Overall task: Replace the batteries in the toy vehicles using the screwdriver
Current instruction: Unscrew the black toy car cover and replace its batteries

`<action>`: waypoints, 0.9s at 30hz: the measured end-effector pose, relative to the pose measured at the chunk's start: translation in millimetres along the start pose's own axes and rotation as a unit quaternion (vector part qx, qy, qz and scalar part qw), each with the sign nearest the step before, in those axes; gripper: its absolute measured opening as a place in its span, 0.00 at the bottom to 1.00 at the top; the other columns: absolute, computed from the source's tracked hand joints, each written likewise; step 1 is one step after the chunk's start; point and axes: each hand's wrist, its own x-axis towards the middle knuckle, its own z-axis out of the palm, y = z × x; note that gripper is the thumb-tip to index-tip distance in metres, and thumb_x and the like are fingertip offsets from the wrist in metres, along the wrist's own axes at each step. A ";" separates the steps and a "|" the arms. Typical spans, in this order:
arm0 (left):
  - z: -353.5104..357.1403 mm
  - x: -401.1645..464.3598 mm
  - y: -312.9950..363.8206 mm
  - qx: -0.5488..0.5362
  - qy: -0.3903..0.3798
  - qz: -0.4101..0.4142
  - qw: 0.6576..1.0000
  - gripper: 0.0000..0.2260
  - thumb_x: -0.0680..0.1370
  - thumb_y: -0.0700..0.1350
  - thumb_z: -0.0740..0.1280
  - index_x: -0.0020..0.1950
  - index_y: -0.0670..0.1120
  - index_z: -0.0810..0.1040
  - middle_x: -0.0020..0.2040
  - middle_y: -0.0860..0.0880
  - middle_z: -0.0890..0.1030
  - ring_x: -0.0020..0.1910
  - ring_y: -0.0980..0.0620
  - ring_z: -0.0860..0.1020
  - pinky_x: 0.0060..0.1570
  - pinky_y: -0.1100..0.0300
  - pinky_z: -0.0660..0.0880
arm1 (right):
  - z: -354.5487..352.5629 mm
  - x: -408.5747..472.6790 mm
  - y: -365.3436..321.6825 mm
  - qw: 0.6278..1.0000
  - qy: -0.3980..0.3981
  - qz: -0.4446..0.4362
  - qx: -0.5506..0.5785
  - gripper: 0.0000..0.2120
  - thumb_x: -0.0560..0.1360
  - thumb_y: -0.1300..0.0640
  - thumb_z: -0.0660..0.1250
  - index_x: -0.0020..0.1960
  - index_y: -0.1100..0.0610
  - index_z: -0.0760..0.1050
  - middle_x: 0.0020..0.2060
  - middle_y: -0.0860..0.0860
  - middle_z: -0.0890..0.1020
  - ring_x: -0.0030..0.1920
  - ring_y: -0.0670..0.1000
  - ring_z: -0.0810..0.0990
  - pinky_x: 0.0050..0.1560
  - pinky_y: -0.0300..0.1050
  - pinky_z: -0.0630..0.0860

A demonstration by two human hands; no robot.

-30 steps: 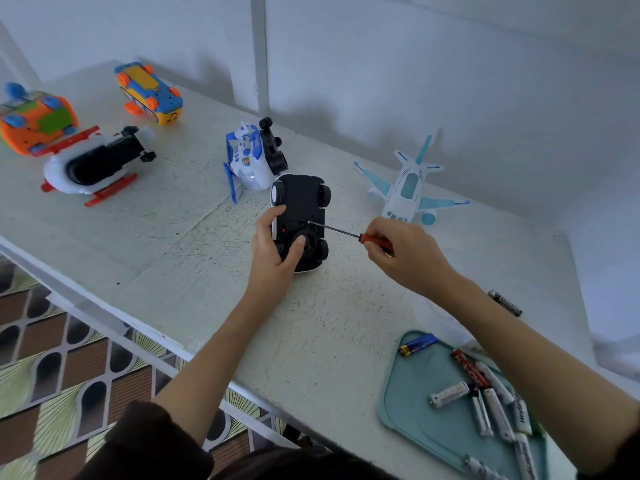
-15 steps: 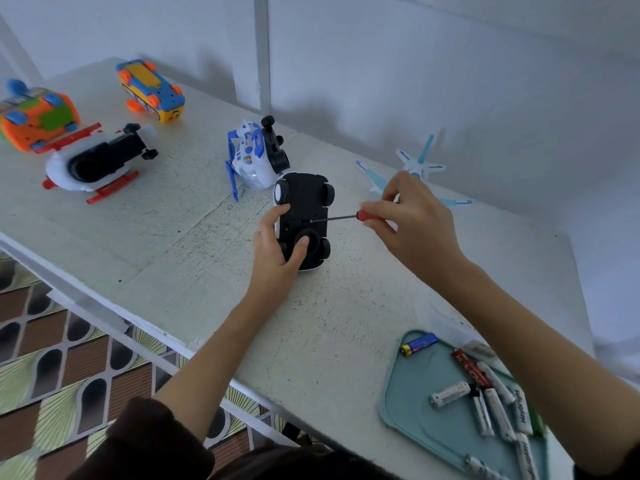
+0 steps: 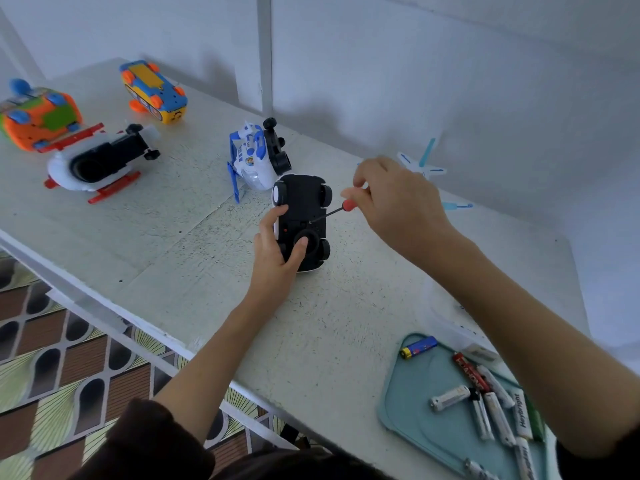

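Observation:
A toy car (image 3: 304, 202) lies upside down in the middle of the table, its black underside facing up. My left hand (image 3: 277, 251) grips its near end, thumb on the round part of the underside. My right hand (image 3: 391, 206) pinches the red handle of a small screwdriver (image 3: 341, 208). The thin shaft slants down to the left and its tip sits on the car's underside. A teal tray (image 3: 415, 410) at the front right holds several batteries (image 3: 491, 407).
More toy vehicles lie on the table: a blue-and-white one (image 3: 254, 157) just behind the car, a white helicopter with red skids (image 3: 97, 164), an orange-green toy (image 3: 38, 116), a yellow-blue toy (image 3: 152, 90), and a white plane (image 3: 424, 168) partly behind my right hand. Table edge runs at my left.
My right hand has risen and turned over the screwdriver, so the shaft now slants more steeply onto the car. My left hand keeps its hold on the car.

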 end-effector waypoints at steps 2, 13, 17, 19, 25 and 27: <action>0.3 0.3 0.4 0.000 0.002 -0.001 1.000 0.21 0.72 0.57 0.63 0.60 0.74 0.59 0.63 0.45 0.70 0.61 0.41 0.71 0.59 0.39 0.72 | 3.6 1.0 -0.8 0.999 -0.007 0.024 -0.041 0.19 0.80 0.45 0.52 0.52 0.60 0.71 0.39 0.51 0.75 0.40 0.53 0.76 0.40 0.45 0.70; 0.5 1.7 -2.3 -0.007 0.006 -0.019 1.000 0.21 0.72 0.57 0.64 0.61 0.73 0.60 0.63 0.45 0.70 0.61 0.40 0.72 0.57 0.40 0.74 | 4.3 1.2 3.4 0.995 -0.034 0.050 -0.074 0.13 0.81 0.51 0.55 0.59 0.59 0.68 0.44 0.53 0.73 0.46 0.55 0.79 0.45 0.47 0.75; 0.3 2.1 -2.9 -0.005 0.005 -0.017 1.000 0.21 0.72 0.57 0.63 0.60 0.73 0.60 0.63 0.44 0.70 0.60 0.40 0.73 0.57 0.40 0.75 | 5.4 -4.8 8.4 0.994 -0.066 0.087 0.026 0.15 0.79 0.47 0.57 0.57 0.58 0.67 0.42 0.51 0.72 0.44 0.53 0.77 0.43 0.44 0.71; 0.2 2.4 -3.3 -0.003 0.008 -0.016 1.000 0.21 0.72 0.57 0.63 0.60 0.73 0.60 0.63 0.45 0.70 0.60 0.40 0.72 0.57 0.40 0.74 | 7.6 -5.9 10.6 0.991 -0.038 0.071 0.110 0.12 0.76 0.52 0.63 0.51 0.57 0.63 0.47 0.51 0.68 0.44 0.53 0.75 0.42 0.41 0.69; 0.4 3.2 -5.6 0.003 0.015 -0.018 1.000 0.21 0.72 0.57 0.63 0.61 0.73 0.60 0.63 0.46 0.71 0.59 0.40 0.73 0.57 0.40 0.75 | 5.8 -6.0 10.4 0.993 -0.091 0.076 -0.023 0.14 0.78 0.50 0.60 0.59 0.58 0.65 0.50 0.53 0.74 0.40 0.50 0.73 0.40 0.42 0.68; 0.3 3.1 -5.3 0.002 0.014 -0.015 1.000 0.21 0.72 0.57 0.63 0.61 0.73 0.60 0.63 0.46 0.71 0.60 0.40 0.73 0.57 0.40 0.74 | 7.0 -7.8 9.1 0.989 -0.107 0.051 -0.093 0.13 0.81 0.52 0.54 0.62 0.57 0.64 0.44 0.53 0.74 0.37 0.50 0.71 0.37 0.43 0.67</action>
